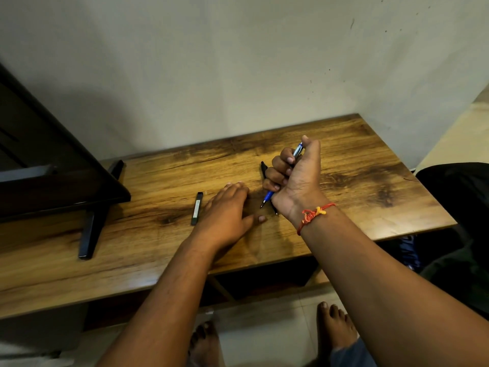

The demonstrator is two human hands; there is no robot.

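The right hand (293,176) is fisted round a blue pen (298,150), tip down, with a black pen (263,167) beside its curled fingers. The left hand (227,210) lies flat on the surface (357,165), fingers straight and together. A slim dark case (197,209) lies just left of them — long axis running away from the person, roughly parallel to the hand — so the left hand is the nearer.

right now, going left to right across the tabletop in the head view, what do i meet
black stand foot → slim dark case → left hand, lying flat → right hand, gripping a blue pen
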